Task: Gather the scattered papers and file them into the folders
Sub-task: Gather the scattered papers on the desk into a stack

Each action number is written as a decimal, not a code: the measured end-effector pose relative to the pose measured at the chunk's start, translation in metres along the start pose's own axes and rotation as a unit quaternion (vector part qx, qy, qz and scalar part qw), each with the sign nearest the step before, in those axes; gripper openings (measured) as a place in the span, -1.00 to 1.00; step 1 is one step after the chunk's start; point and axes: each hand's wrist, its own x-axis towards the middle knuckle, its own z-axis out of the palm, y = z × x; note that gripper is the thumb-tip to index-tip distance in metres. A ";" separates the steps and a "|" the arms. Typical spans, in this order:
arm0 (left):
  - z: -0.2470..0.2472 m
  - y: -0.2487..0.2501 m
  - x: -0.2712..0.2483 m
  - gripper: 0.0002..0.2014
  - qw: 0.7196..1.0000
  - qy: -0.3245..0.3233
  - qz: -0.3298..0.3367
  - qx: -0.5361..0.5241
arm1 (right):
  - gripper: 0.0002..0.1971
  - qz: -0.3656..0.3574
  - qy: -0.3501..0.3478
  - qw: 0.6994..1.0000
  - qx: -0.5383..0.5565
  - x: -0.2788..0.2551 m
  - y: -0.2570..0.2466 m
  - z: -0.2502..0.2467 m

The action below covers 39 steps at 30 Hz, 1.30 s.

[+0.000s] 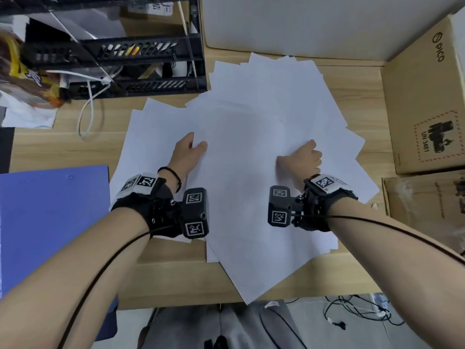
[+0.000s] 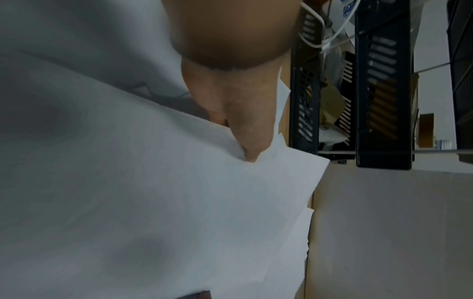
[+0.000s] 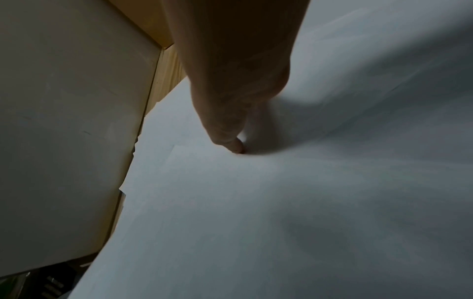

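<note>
Both forearms reached over the bench [image 1: 75, 147], left hand [image 1: 186, 154] and right hand [image 1: 304, 157] flanking the fanned papers [image 1: 251, 137], fingers hidden beneath sheets, grip indeterminate; folder [image 1: 50, 222] lay leftward, nearer the left hand.

— What stood at the back left of the counter [image 1: 75, 147]?
— A black tray rack [image 1: 141, 59], with a white cable [image 1: 86, 114] trailing from it.
— And on the right?
— Two cardboard boxes [image 1: 425, 104], one printed PICO.
</note>
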 end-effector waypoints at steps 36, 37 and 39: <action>0.034 0.039 0.033 -0.71 0.999 -0.033 0.010 -0.030 | -0.75 -0.036 -0.111 0.937 0.330 0.023 -0.024 -0.024; 0.035 0.038 0.033 -0.64 0.999 -0.025 -0.007 -0.042 | -0.64 -0.022 -0.118 0.931 0.345 0.024 -0.026 -0.022; 0.035 0.034 0.032 -0.47 0.998 -0.016 -0.033 -0.051 | -0.34 0.004 -0.149 0.920 0.361 0.023 -0.027 -0.019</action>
